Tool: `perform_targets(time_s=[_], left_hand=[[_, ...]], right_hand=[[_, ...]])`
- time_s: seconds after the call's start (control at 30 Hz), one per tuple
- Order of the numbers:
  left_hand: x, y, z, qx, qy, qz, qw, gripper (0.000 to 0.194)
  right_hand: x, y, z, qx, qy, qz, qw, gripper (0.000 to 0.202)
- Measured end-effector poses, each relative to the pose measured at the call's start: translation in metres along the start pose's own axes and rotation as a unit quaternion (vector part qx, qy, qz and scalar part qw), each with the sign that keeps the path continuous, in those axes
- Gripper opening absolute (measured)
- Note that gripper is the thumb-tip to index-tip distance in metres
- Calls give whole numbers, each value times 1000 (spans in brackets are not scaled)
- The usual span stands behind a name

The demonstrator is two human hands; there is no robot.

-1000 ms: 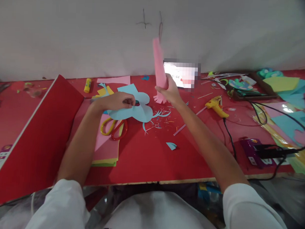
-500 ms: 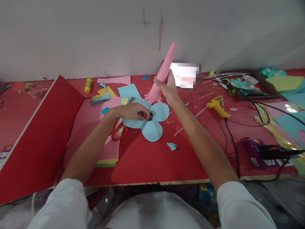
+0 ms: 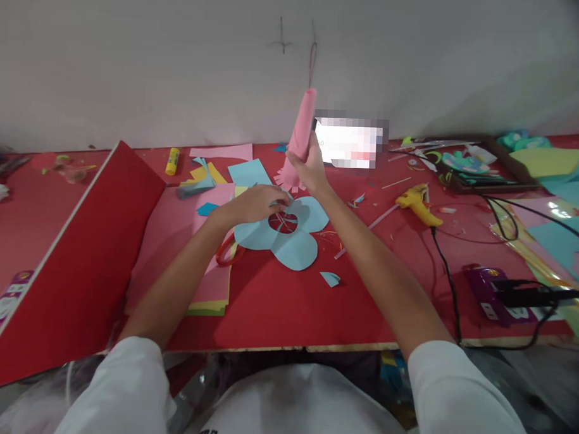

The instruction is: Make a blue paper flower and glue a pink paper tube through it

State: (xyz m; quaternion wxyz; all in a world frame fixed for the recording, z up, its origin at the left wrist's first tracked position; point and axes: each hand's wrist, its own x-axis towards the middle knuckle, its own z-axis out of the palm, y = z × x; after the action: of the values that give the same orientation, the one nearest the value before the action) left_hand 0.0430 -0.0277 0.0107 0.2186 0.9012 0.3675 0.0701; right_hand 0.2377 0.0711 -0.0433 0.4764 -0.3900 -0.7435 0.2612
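A blue paper flower shape (image 3: 295, 250) with a round hole at its centre lies on the red table (image 3: 286, 312). My left hand (image 3: 264, 203) is over its upper left part, fingers bent together near the hole; what they pinch is too small to make out. Thin strips cross the hole. My right hand (image 3: 313, 167) is wrapped round a pink paper cone (image 3: 303, 126), which stands with its narrow end up and its fringed wide end just behind the flower. Red-handled scissors (image 3: 226, 249) lie partly under the flower's left side.
Pink and yellow sheets (image 3: 215, 284) and a red board (image 3: 74, 260) are at the left, a glue stick (image 3: 172, 161) behind. To the right are a yellow glue gun (image 3: 419, 204), its cable, a purple box (image 3: 493, 294) and a tray (image 3: 510, 162). A lit phone (image 3: 349, 143) leans at the wall.
The pink cone has become more upright, with its top moved left in my right hand. My left hand has shifted slightly up, and the hole in the blue flower shows more.
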Motion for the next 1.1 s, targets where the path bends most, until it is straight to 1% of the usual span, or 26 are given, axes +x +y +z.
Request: perform_targets(time_s=[0.07,0.1,0.23,0.37,0.43,0.5,0.57,0.6,0.67,0.73,0.77,0.8,0.83,0.9,0.93,0.97,1.0,1.1], left_hand=[[-1,0,0,9,0,-5,1000,34],[-1,1,0,15,2,-12,1000,35],[-1,3,0,28,24,-57,998,35],[3,3,0,9,104,-109,989,34],[4,1,-1,-2,131,-122,984,35],[4,-2,-3,-10,139,-128,982,36],[2,-6,-6,-12,131,-130,983,38],[1,-7,-7,-9,116,-126,985,39],[-1,-8,-9,6,63,-99,993,40],[-4,-7,-9,37,10,-68,997,44],[-5,-6,-8,59,0,-65,996,47],[-5,-6,-8,83,7,-76,994,49],[-6,-6,-7,108,29,-101,989,50],[-8,-11,-7,147,85,-179,969,50],[-9,-14,-7,156,104,-218,958,50],[-10,-19,-7,154,111,-247,950,51],[-10,-25,-7,142,107,-266,947,51],[-10,-41,-4,59,101,-257,959,51]], right_hand=[[3,-4,5,11,26,4,1000,67],[4,-6,7,15,30,8,999,67],[5,-14,9,41,18,22,999,72],[4,-14,4,57,9,41,997,79],[3,-11,0,71,15,47,996,83],[-1,-9,-5,89,29,47,995,87],[-7,-9,-11,106,52,42,992,90],[-12,-9,-14,109,66,39,991,89],[-26,-10,-22,81,73,41,993,82],[-44,-11,-29,15,48,52,997,68],[-54,-11,-33,-20,32,49,998,63],[-65,-11,-38,-57,15,49,997,59],[-77,-11,-42,-92,5,56,994,55],[-100,-12,-51,-153,-8,70,986,46],[-111,-12,-54,-178,-12,74,981,41],[-120,-13,-58,-197,-18,78,977,36],[-127,-14,-60,-210,-25,82,974,32],[-139,-18,-64,-194,-43,101,975,29]])
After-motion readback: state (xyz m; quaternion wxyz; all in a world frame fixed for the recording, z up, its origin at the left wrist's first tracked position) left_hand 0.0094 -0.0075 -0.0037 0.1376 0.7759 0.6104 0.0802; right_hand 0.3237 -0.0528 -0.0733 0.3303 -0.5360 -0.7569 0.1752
